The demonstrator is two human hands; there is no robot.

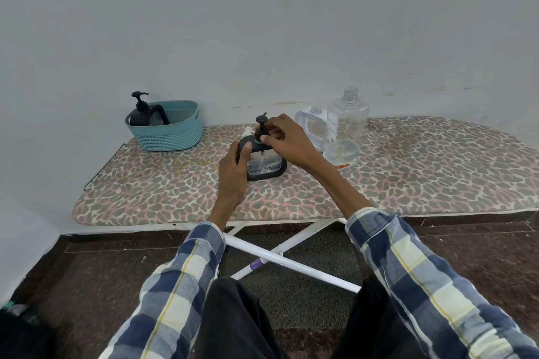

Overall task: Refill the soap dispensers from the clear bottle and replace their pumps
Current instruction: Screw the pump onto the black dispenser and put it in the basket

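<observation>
A black-framed soap dispenser (267,165) with a clear body stands mid-board on the ironing board (175,186). My left hand (233,175) grips its left side. My right hand (287,137) pinches the collar of the black pump (260,125) seated in its neck. The tall clear bottle (345,122) stands uncapped to the right, with little liquid at its bottom. Beside that bottle stands a white-framed dispenser (312,125) with an open neck and no pump. A small white pump (248,131) shows partly behind the black dispenser.
A teal basket (169,132) at the board's back left holds another black-pump dispenser (141,112). The wall rises right behind the board. White crossed legs (280,256) stand below, in front of my knees.
</observation>
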